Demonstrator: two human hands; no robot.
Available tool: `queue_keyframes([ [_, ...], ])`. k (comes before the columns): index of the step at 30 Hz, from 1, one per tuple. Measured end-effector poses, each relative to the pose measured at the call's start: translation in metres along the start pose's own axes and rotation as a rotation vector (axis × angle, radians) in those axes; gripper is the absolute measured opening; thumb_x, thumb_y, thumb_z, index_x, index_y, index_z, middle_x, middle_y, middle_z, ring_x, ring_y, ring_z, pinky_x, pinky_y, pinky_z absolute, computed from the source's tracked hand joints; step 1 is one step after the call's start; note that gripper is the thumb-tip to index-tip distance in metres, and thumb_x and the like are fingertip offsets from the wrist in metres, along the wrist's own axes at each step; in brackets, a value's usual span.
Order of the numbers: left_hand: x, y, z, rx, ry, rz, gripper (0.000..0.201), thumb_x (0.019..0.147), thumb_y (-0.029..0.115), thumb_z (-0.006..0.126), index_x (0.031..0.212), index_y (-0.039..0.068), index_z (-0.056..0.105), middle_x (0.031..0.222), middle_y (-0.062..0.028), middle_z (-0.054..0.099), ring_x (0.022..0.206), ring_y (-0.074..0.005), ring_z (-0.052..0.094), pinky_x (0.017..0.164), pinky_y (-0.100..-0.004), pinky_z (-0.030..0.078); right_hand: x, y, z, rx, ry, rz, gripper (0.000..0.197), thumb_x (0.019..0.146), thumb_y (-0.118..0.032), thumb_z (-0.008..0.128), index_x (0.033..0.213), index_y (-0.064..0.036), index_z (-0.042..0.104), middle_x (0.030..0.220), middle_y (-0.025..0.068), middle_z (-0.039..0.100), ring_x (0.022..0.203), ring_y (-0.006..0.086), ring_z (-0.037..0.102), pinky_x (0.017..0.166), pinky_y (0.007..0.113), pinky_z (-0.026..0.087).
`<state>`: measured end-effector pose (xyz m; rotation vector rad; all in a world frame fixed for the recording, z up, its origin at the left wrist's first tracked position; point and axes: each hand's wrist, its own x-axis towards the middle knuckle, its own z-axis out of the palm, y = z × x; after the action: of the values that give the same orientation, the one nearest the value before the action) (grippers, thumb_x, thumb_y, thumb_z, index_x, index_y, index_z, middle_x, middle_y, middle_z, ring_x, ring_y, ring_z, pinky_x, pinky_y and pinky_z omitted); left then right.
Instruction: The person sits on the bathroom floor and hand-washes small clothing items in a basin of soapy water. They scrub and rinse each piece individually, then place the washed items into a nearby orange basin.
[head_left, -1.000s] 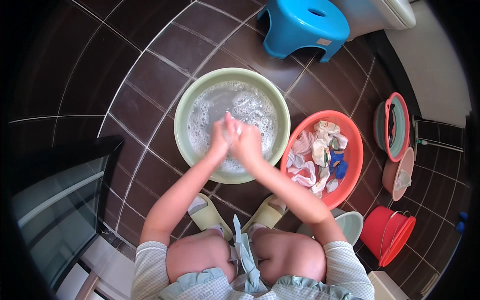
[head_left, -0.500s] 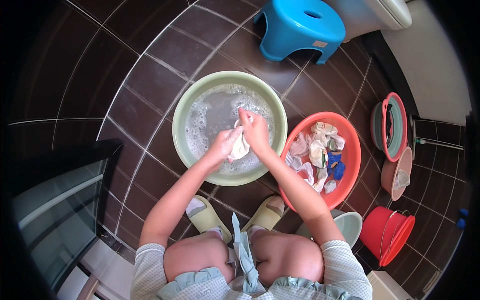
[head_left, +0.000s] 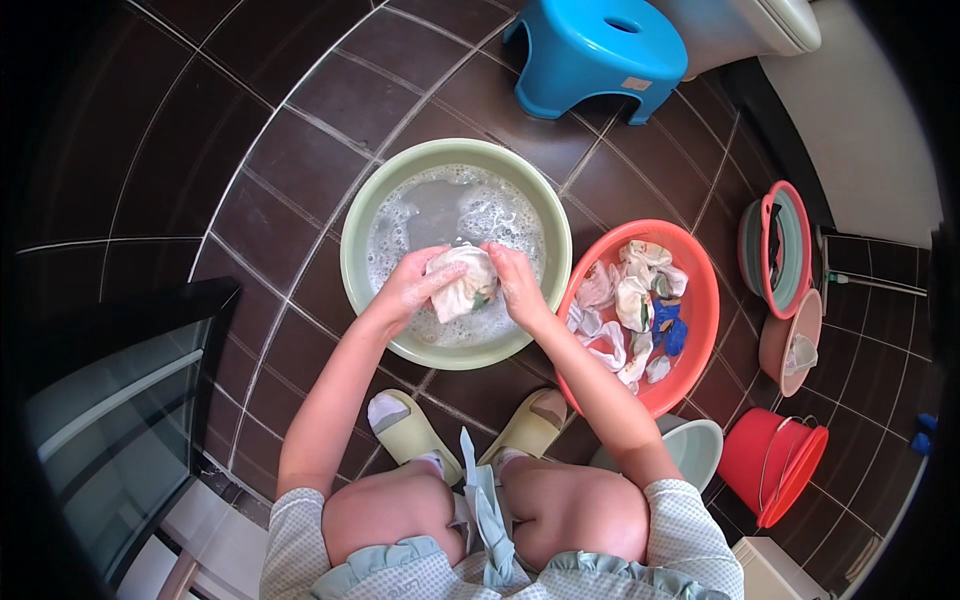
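Over a pale green basin (head_left: 357, 290) of soapy water, I hold a wet white cloth (head_left: 458, 290) with a small green and orange pattern near its lower edge. The fingers of my left hand (head_left: 412, 285) wrap round its left side. My right hand (head_left: 515, 285) pinches its upper right edge. Spread between the two hands, the cloth hangs just above the foam, and I cannot tell whether its lower edge touches the water. Grey, bubbly suds (head_left: 405, 225) cover much of the surface.
To the right stands a coral basin (head_left: 702, 350) with several white, patterned and blue cloths (head_left: 635, 300). Beyond it are a folding basin (head_left: 778, 250), a pink basin (head_left: 790, 345), a red bucket (head_left: 765, 455) and a pale basin (head_left: 697, 450). A blue stool (head_left: 600, 50) stands ahead.
My hands were close together on the bunched cloth. Now they have moved apart, and the cloth is spread open between them, showing its pattern.
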<state>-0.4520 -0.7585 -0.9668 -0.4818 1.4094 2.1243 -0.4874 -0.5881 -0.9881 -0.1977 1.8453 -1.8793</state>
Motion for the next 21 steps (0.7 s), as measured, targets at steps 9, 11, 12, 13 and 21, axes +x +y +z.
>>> queue_keyframes([
  [9, 0.037, -0.047, -0.008, -0.198, 0.326, 0.010, 0.030, 0.085, 0.028, 0.055, 0.095, 0.001, 0.059, 0.088, -0.0061, 0.062, 0.076, -0.0125, 0.059, 0.063, -0.0259, 0.046, 0.014, 0.035, 0.009, -0.268, 0.146, 0.104, 0.029, 0.084, -0.027, 0.055, 0.073, 0.0006, 0.057, 0.051, 0.0068, 0.051, 0.046, 0.0134, 0.051, 0.044, 0.030, 0.039],
  [11, 0.057, -0.074, -0.023, 0.018, 0.415, 0.149, 0.032, 0.085, 0.031, 0.054, 0.094, 0.001, 0.059, 0.085, -0.0089, 0.063, 0.074, -0.0175, 0.061, 0.063, -0.0291, 0.046, 0.023, 0.048, 0.006, -0.455, 0.155, 0.057, 0.029, 0.083, -0.027, 0.055, 0.074, -0.0001, 0.058, 0.053, 0.0115, 0.054, 0.050, 0.0216, 0.055, 0.048, 0.035, 0.042],
  [12, 0.063, -0.076, -0.025, 0.243, 0.474, 0.211, 0.030, 0.085, 0.030, 0.053, 0.092, 0.001, 0.058, 0.082, -0.0108, 0.063, 0.073, -0.0198, 0.061, 0.062, -0.0304, 0.045, 0.027, 0.049, 0.002, -0.559, 0.163, 0.033, 0.028, 0.082, -0.028, 0.055, 0.075, -0.0006, 0.058, 0.055, 0.0142, 0.055, 0.053, 0.0265, 0.057, 0.051, 0.038, 0.043],
  [13, 0.068, -0.077, -0.027, 0.469, 0.531, 0.272, 0.028, 0.086, 0.028, 0.052, 0.091, 0.001, 0.058, 0.080, -0.0127, 0.062, 0.072, -0.0221, 0.061, 0.061, -0.0317, 0.045, 0.030, 0.051, 0.000, -0.662, 0.170, 0.008, 0.028, 0.082, -0.028, 0.055, 0.076, -0.0011, 0.058, 0.058, 0.0169, 0.056, 0.056, 0.0313, 0.058, 0.054, 0.041, 0.045],
  [21, 0.091, -0.043, 0.003, 1.012, 0.568, 0.325, 0.031, 0.086, 0.035, 0.047, 0.092, 0.007, 0.060, 0.072, -0.0215, 0.059, 0.071, -0.0401, 0.057, 0.061, -0.0477, 0.044, 0.038, 0.033, -0.019, -0.931, 0.287, 0.044, 0.027, 0.084, -0.029, 0.050, 0.081, -0.0029, 0.055, 0.066, 0.0216, 0.058, 0.066, 0.0403, 0.057, 0.061, 0.048, 0.045],
])
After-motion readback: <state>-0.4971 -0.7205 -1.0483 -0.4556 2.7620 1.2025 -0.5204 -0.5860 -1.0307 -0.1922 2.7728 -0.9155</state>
